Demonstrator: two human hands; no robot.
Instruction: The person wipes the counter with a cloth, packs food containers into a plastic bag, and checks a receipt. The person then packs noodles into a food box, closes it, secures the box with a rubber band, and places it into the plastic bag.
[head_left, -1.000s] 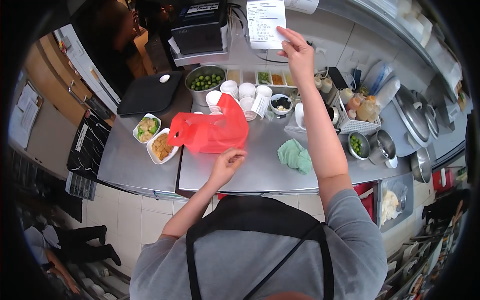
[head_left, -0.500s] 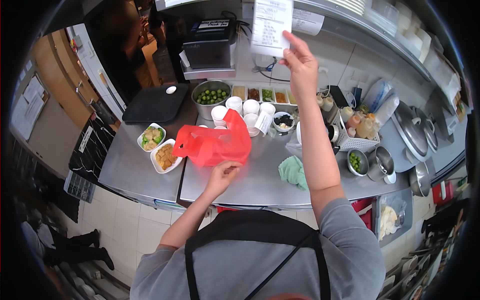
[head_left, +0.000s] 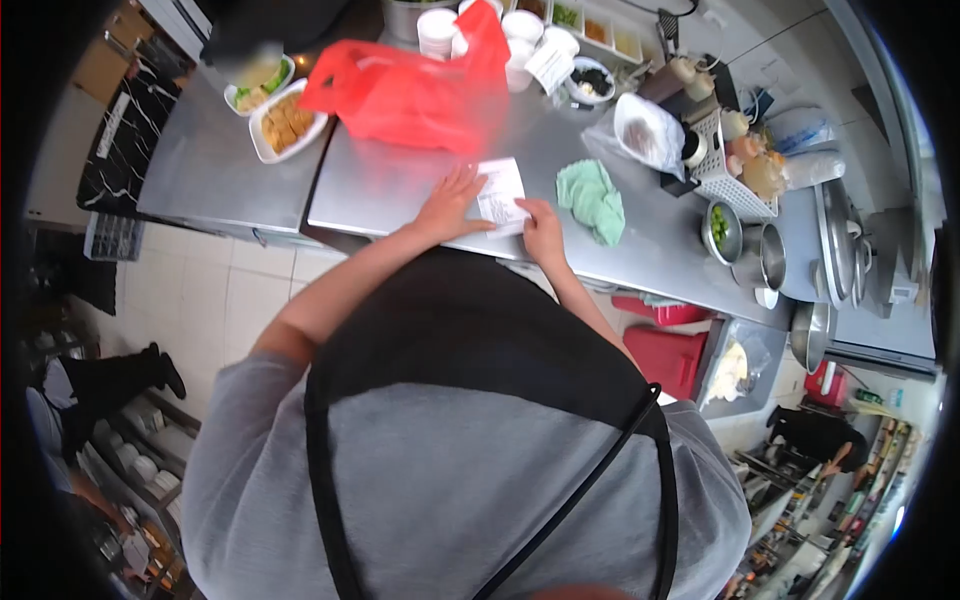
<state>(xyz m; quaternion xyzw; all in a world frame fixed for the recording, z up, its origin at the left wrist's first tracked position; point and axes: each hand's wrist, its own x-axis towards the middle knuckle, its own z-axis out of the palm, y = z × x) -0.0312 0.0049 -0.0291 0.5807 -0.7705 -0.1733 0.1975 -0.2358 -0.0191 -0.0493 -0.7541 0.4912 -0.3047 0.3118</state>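
Note:
A printed paper receipt (head_left: pixel 502 190) lies at the near edge of the steel counter, between my hands. My left hand (head_left: pixel 452 208) is open, its fingers spread and touching the receipt's left side. With bent fingers, my right hand (head_left: pixel 541 232) pinches the receipt's right edge. Just beyond them stands a filled red plastic bag (head_left: pixel 410 100); its contents are hidden. A crumpled green cloth (head_left: pixel 592 200) lies to the right of my right hand.
Two food trays, one with fried pieces (head_left: pixel 288 128), stand at the left. Stacked white cups (head_left: pixel 437 33) are behind the bag. A bowl of green pieces (head_left: pixel 721 230) and a white sauce-bottle basket (head_left: pixel 728 170) stand at the right. People are at both sides.
My right hand has come down from the printer area with the receipt, which is now on the counter. My left hand has left the red bag and opened onto the receipt. The view tilts down.

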